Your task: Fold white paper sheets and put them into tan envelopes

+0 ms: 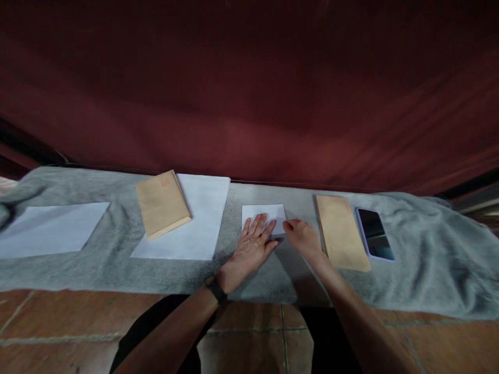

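The view looks from the wearer's head, above the near edge of the grey cloth (424, 249), facing forward and steeply down, far enough off that the cloth spans the frame, with tiled floor (253, 345) before it and a dark red surface (249, 104) past its far edge.

A small, plain white paper (277, 212) lies flat on the grey cloth (175, 276), oblong, its straight far edge running nearly left to right, its near left part hidden from view.
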`<control>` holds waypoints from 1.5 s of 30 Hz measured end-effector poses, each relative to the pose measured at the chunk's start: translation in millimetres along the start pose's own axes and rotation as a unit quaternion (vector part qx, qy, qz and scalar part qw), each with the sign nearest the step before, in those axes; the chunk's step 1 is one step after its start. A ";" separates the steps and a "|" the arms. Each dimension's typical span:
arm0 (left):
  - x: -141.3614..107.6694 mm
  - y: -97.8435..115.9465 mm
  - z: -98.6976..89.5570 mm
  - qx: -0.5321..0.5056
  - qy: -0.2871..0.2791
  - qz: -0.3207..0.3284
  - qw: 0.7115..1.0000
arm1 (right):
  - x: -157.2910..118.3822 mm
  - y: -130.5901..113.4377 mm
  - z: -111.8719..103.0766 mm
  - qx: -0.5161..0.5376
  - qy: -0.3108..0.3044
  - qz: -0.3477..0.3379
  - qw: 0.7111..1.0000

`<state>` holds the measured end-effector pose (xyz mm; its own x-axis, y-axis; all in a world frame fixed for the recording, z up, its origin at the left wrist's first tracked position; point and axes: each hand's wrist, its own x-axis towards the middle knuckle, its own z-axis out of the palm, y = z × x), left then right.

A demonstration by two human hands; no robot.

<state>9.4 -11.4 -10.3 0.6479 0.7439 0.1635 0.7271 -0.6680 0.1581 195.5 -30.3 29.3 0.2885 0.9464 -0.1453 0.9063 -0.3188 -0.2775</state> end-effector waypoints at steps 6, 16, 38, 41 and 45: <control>-3.1 0.1 5.2 0.004 0.011 0.009 1.000 | -4.5 -8.5 16.4 0.091 0.148 -0.146 0.974; -11.5 2.8 13.4 0.033 -0.012 -0.022 0.999 | -28.1 -12.9 63.1 0.056 0.058 -0.267 0.960; -0.7 -44.8 -14.5 -0.069 -0.034 -0.020 0.997 | -20.6 2.6 63.8 0.008 0.101 -0.244 0.965; 0.7 -41.8 -19.2 -0.076 -0.014 -0.029 0.997 | -19.4 0.6 63.1 0.013 0.107 -0.227 0.968; 2.1 -26.8 -22.2 -0.031 -0.004 -0.019 0.999 | -18.8 -7.8 60.8 0.037 0.102 -0.224 0.969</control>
<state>-13.7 7.7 7.4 0.6218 0.7689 0.1490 0.7359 -0.6387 0.2249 164.2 -48.7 -23.6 -0.0662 0.9790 0.1927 0.9324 0.1295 -0.3374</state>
